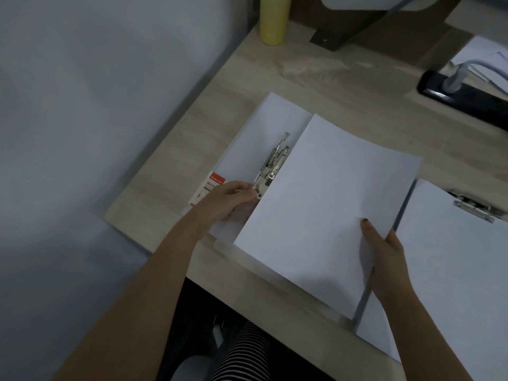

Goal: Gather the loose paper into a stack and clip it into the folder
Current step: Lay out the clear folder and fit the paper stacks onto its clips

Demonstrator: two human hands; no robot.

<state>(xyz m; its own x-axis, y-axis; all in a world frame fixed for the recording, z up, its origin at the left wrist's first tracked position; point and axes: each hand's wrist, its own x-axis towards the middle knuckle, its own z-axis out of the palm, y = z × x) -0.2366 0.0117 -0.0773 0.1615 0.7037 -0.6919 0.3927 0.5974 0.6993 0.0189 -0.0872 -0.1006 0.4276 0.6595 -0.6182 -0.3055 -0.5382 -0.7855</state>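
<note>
Plainly, the left hand [229,200] pinches the near end of the clip lever [257,191] with curled fingers. I take this as a way of holding the clamp up so that sheets can slide beneath it. The right hand [384,257] grips the paper stack [324,210] at its near right edge, thumb on top and fingers underneath, which lets it steer the sheets left toward the metal. The stack lies over the right half of the open folder [255,133], with its left edge just beside the clip mechanism [275,160] and hiding part of it. I cannot tell whether it is under the clamp yet. By my judgement the clipping step is in hand but not finished.

A red label [215,180] shows on the folder's left cover, near the left hand. To the right on the wooden desk [343,86] lies a second folder [453,257] with its own clip. Far off stand a yellow bottle [275,17] and a black power strip [461,97].
</note>
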